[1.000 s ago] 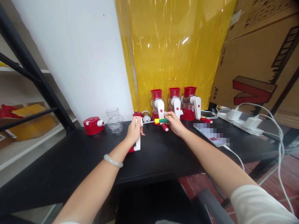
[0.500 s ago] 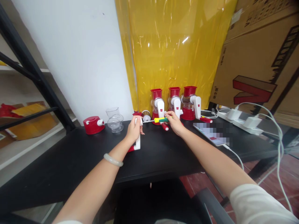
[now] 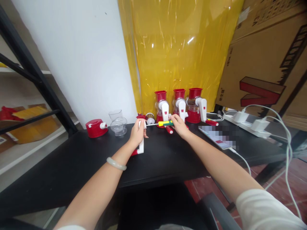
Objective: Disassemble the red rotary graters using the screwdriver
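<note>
Your white crank (image 3: 141, 145) hangs upright over the black table (image 3: 168, 163), its red grip at the lower end, pointing left. Your left hand (image 3: 137, 134) has its fingers clamped around the crank's top. The yellow-green screwdriver (image 3: 165, 123) lies level, its shaft running left to that top; whether the tip is seated, you cannot tell. Your right hand (image 3: 179, 126) has its fingers closed on the handle's right end.

Bare tabletop spans from below your hands to the front edge. Beyond your left hand stand the clear housing (image 3: 118, 124) and, farther left, the red base (image 3: 96, 128). Just behind your hands are the drum (image 3: 150, 119) and three red-and-white graters (image 3: 194, 107). To your right, the phone (image 3: 216, 138) slants near the power strip (image 3: 249, 126).
</note>
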`<state>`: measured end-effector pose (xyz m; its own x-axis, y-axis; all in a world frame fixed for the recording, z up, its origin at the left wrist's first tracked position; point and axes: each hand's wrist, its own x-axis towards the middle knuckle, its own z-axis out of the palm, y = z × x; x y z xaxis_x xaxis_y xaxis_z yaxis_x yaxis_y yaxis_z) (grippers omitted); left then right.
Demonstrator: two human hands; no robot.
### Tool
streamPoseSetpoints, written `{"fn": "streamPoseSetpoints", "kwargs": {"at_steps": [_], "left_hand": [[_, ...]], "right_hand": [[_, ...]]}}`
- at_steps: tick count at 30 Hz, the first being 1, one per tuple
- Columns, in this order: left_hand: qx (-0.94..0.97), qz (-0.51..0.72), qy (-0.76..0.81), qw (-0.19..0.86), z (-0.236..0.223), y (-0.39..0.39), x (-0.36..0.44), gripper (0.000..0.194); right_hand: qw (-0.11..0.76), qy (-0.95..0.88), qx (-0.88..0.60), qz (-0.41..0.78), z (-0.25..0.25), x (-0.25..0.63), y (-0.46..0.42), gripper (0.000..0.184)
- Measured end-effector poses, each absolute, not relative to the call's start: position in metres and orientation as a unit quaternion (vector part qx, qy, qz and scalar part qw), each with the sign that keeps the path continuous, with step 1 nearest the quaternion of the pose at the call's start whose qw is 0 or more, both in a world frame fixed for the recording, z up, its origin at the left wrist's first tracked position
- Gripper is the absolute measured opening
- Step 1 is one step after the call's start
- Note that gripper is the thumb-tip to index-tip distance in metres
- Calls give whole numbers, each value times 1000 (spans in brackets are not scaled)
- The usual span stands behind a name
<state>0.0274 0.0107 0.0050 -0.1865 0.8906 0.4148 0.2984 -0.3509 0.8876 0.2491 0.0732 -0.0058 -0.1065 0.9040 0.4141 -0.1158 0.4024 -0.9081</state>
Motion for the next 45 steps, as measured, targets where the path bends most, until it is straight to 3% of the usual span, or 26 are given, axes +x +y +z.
{"fn": "streamPoseSetpoints", "kwargs": {"at_steps": [9,13,18,27,36,45], "left_hand": [[592,571,509,254,3,10,28,37],[598,569,504,251,3,9,29,36],[594,570,508,255,5,8,29,37],[597,564,511,254,3,9,30,36],[599,566,509,250,4,9,29,40],[607,558,510,246,5,6,31,37]], "right_hand": [[599,-529,-268,538,-10,246,81,47],[611,-549,-270,502,-9,248,80,42],[585,-605,-320,435,-8,250,77,54],[609,-540,-270,514,-10,247,83,39],[586,-602,-315,442,-7,250,77,56],[611,-530,-265,525,-7,248,81,35]]}}
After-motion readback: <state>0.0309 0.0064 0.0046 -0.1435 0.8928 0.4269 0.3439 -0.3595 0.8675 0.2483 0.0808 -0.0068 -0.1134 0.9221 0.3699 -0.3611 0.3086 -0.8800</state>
